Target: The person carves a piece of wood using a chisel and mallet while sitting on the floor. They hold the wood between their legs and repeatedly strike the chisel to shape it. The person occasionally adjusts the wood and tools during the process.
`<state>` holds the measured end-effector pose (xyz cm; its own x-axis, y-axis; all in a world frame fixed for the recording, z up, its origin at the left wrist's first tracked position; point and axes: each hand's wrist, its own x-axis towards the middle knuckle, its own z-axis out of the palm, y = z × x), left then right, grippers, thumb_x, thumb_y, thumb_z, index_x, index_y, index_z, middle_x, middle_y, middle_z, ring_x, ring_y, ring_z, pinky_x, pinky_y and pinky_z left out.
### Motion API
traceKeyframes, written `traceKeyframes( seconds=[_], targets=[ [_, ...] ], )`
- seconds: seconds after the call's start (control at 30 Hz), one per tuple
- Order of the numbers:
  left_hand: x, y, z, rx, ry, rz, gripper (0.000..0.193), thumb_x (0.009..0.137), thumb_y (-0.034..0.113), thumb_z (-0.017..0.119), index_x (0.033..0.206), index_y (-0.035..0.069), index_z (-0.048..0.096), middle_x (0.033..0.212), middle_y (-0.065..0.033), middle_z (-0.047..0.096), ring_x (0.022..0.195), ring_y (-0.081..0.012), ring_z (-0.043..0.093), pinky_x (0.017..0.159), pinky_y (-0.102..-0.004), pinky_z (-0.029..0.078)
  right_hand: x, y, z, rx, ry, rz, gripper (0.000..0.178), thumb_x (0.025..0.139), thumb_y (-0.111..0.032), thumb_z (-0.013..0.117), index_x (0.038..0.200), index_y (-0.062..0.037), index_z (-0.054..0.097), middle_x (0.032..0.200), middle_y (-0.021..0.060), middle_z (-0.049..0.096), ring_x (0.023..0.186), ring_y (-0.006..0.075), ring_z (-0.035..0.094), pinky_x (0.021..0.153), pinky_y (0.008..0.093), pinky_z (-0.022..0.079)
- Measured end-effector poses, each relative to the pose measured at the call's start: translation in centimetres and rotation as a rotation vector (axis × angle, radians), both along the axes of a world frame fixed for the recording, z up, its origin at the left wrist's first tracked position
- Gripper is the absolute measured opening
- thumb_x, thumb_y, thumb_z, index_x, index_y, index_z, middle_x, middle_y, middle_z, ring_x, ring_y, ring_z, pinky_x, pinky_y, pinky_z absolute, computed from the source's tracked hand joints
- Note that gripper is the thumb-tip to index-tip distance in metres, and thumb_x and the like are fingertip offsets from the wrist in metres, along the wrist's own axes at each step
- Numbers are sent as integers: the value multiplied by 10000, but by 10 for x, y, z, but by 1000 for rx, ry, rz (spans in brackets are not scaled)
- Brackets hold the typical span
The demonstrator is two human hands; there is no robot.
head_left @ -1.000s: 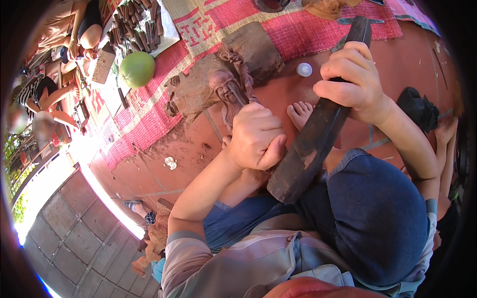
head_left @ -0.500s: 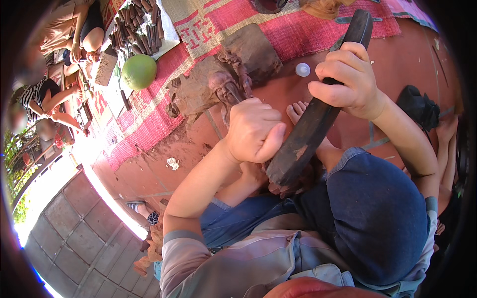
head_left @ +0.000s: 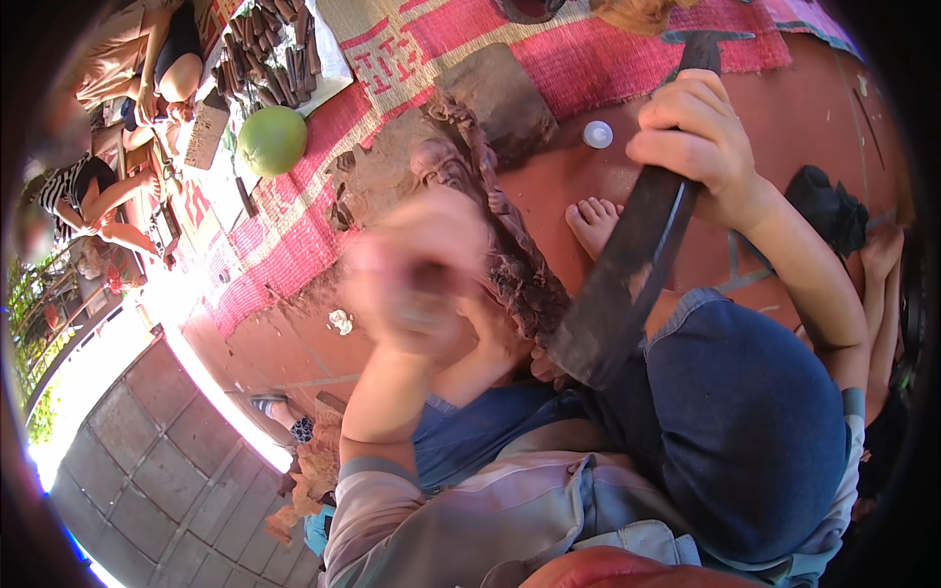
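Note:
My right hand is closed round the grip of a dark, flat wooden mallet, whose broad end hangs down near my knee. My left hand, smeared by motion, is closed in front of the carving. A dark round end shows in that fist, but I cannot make out the thing. Beyond and beside it lies a reddish-brown wooden carving of a bearded figure, slanting from the wood blocks toward my lap. Its lower end is partly behind the mallet.
A rough wood block stands behind the carving. On the red-and-cream mat are a green round fruit and many dark-handled tools. A small white cap and a black cloth lie on the tiles. Other people sit at upper left.
My left hand has swung left, away from the mallet, uncovering more of the carving. My right hand and the mallet have shifted slightly right, the mallet now more upright.

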<state>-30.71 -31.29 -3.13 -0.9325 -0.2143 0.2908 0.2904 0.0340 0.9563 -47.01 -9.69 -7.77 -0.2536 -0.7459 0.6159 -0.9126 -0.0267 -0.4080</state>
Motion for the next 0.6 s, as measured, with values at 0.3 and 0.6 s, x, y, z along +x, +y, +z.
traceKeyframes(
  seconds=[0.3, 0.6],
  targets=[
    [-14, -46, -13, 519, 148, 63, 599, 984, 473, 178, 536, 114, 350, 543, -42, 358, 443, -154, 355, 490, -301, 298, 5, -15, -5, 34, -528, -378, 344, 669, 25, 630, 994, -84, 597, 875, 108, 624, 808, 311, 606, 694, 348, 468],
    [-16, -49, -27, 459, 96, 42, 596, 981, 450, 178, 528, 92, 326, 541, -51, 347, 454, -147, 309, 483, -279, 289, 9, -8, -2, 200, -681, -430, 441, 700, 86, 574, 1126, -25, 548, 902, 51, 576, 855, 108, 537, 787, 240, 438]
  ],
)
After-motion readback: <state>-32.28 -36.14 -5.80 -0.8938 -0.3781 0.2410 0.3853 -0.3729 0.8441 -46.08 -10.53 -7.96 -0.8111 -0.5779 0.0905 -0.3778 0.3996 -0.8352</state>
